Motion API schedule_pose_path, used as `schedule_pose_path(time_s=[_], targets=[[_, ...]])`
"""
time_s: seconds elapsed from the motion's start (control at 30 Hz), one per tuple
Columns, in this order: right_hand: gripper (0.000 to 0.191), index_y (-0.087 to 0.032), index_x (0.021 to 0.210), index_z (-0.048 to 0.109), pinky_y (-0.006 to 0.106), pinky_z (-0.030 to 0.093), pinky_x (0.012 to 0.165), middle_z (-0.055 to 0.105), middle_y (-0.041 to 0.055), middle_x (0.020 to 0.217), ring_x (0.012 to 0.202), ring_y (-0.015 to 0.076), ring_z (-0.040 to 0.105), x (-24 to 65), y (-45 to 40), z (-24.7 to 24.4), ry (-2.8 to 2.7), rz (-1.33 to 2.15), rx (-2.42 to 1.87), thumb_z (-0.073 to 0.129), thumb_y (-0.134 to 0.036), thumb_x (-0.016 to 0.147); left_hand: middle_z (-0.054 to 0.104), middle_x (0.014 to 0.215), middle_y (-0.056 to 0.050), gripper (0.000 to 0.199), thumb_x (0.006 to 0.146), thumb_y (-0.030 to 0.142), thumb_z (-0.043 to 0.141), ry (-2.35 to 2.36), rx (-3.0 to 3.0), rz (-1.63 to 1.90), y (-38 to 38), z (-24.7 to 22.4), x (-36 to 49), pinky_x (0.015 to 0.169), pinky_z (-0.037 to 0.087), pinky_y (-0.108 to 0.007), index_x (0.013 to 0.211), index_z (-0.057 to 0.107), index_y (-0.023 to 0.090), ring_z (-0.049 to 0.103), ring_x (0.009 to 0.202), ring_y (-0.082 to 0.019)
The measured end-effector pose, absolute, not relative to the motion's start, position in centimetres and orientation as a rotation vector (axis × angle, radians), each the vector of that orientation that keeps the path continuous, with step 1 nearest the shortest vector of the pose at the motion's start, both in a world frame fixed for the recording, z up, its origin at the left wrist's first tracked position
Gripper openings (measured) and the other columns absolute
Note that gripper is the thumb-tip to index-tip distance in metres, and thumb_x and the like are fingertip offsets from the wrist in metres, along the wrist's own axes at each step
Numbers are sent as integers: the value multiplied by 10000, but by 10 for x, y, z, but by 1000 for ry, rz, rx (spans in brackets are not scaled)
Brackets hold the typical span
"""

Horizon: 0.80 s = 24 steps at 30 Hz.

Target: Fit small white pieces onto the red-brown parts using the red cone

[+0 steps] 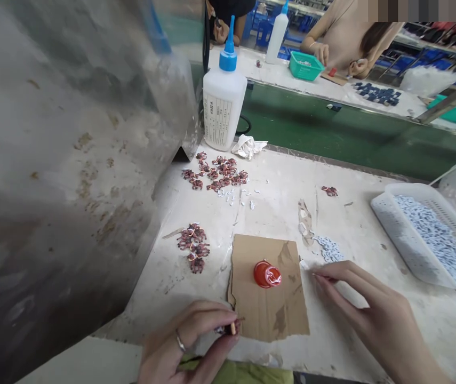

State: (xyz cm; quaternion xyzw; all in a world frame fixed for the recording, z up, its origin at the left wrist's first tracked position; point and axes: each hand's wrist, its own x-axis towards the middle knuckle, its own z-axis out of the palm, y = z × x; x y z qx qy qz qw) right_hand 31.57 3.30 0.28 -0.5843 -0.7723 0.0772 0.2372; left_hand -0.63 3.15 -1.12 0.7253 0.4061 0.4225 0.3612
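Note:
My left hand (196, 341), with a ring on one finger, pinches a small reddish-brown figurine (232, 326) at the near left edge of a cardboard piece (247, 314). On the cardboard sits a small red cap-like dish (263, 274) with a glossy look. To the right, my right hand (367, 309) has thumb and forefinger pressed together just right of the cardboard; what is between the tips is too small to make out. Just beyond those fingers lies a heap of tiny white pieces (329, 249). Similar brown figurines lie in a near group (193, 246) and a far group (225, 173).
A large metal housing (71, 160) fills the left side. At the back stand a white squeeze bottle (223, 106) with a blue nozzle and a crumpled tissue (247, 146). A white basket (391, 224) of small pieces is at right. Across a green divider (311, 117), other people work.

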Motion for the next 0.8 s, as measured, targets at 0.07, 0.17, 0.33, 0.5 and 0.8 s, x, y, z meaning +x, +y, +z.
schedule_pose_path(time_s=[0.07,0.17,0.33,0.5,0.8], targets=[[78,-262,1052,664,221,584,751,715,6,988,873,132,724,298,37,14,-2093,344,-1530,607,-209,1042,772,1045,44,319,943,52,687,1040,1907,1078,34,-11,-8,905,586,-60,1196,647,243,764,935,-41],[157,-261,1077,674,182,590,750,719,5,995,882,112,727,274,43,26,-2080,417,-1429,608,-129,1023,766,1051,39,306,963,65,673,1018,1932,1083,35,-9,-5,906,573,-43,1215,649,237,757,924,-28],[213,-248,1118,700,148,590,812,743,9,1039,922,93,735,259,49,28,-2096,378,-1382,612,-86,1010,763,1038,45,303,956,74,693,1036,1927,1090,33,-8,-1,928,551,-23,1214,665,230,753,926,-18],[197,-241,1067,713,134,585,770,741,4,1001,887,85,730,258,50,27,-2085,377,-1387,617,-82,999,771,1009,51,273,943,81,708,1059,1893,1119,36,-8,1,896,556,-21,1176,683,224,758,891,-20],[280,-261,1151,737,201,626,777,764,22,1062,939,139,757,263,48,27,-2143,384,-1355,616,-65,993,775,994,61,310,917,92,755,1057,1904,1090,38,-8,8,864,578,-39,1176,692,251,762,874,-27]])
